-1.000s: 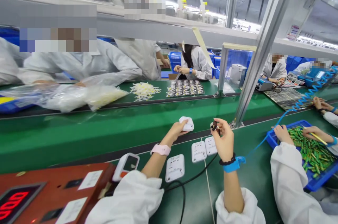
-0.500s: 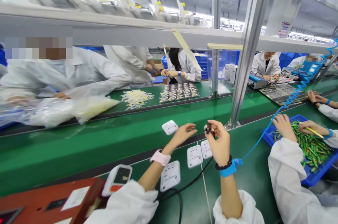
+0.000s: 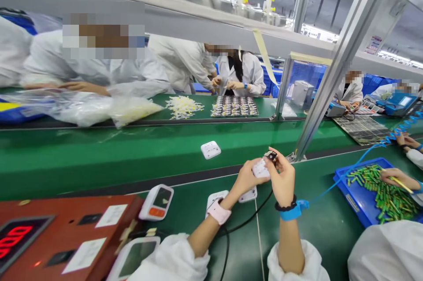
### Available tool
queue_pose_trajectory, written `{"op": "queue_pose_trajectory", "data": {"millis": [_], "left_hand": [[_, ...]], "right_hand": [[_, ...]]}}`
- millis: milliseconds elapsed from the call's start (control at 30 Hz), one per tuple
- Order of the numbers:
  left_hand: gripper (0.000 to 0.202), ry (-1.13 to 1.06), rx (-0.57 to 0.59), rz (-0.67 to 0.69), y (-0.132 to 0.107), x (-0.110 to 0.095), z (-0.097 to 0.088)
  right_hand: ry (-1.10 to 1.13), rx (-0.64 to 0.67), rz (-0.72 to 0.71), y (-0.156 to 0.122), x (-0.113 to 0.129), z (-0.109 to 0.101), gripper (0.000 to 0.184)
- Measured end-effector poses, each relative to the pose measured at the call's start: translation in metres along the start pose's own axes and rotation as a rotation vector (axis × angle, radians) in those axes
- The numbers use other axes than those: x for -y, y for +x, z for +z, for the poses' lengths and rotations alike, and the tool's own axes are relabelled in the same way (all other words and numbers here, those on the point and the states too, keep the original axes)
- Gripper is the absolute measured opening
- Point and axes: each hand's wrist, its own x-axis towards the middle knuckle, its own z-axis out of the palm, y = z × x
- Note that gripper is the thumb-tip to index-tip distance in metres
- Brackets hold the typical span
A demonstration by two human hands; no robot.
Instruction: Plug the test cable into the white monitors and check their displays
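White plastic cover [image 3: 260, 169] sits pinched in her left hand [image 3: 246, 178], while the right hand [image 3: 283, 178] grips a small dark connector [image 3: 271, 155] against it

Red glowing digits, too cropped to read surely, show on the red box's dark display panel [image 3: 18, 243]; its white labels [image 3: 85, 255], well left of the fingers, are illegible.

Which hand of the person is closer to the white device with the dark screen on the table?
Left. The left hand is nearer the white device, up and to its right; the right hand is farther right, pinching a small part.
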Motion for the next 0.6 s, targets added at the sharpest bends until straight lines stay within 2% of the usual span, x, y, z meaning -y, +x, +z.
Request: {"op": "queue_pose_trajectory", "data": {"millis": [67, 133, 200, 233, 300, 400, 500, 600], "left_hand": [[0.075, -0.171, -0.033, -0.069, -0.002, -0.016, -0.016], [0.073, -0.511, -0.083, -0.162, -0.006, -0.035, -0.032], [0.06, -0.91, -0.147, -0.248, -0.01, -0.055, -0.049], [0.052, -1.025, -0.158, -0.283, -0.013, -0.064, -0.056], [0.034, -1.146, -0.223, -0.328, -0.018, -0.076, -0.069], [0.031, -1.32, -0.287, -0.382, -0.023, -0.083, -0.08], [0.03, -1.539, -0.216, -0.387, -0.025, -0.086, -0.085], [0.032, -1.623, -0.205, -0.374, -0.024, -0.09, -0.087]], "right_hand": [[-0.002, -0.005, 0.021, 0.001, -0.001, -0.003, 0.034], [0.0, -0.008, 0.057, 0.0, 0.001, -0.003, 0.033], [0.018, -0.021, 0.108, -0.002, 0.006, 0.002, 0.035], [0.032, -0.03, 0.13, -0.003, 0.008, 0.006, 0.037], [0.061, -0.051, 0.155, -0.005, 0.013, 0.015, 0.037], [0.084, -0.055, 0.162, -0.008, 0.016, 0.025, 0.03], [0.093, -0.054, 0.162, -0.011, 0.016, 0.029, 0.03], [0.072, -0.04, 0.12, -0.012, 0.014, 0.03, 0.033]]}}
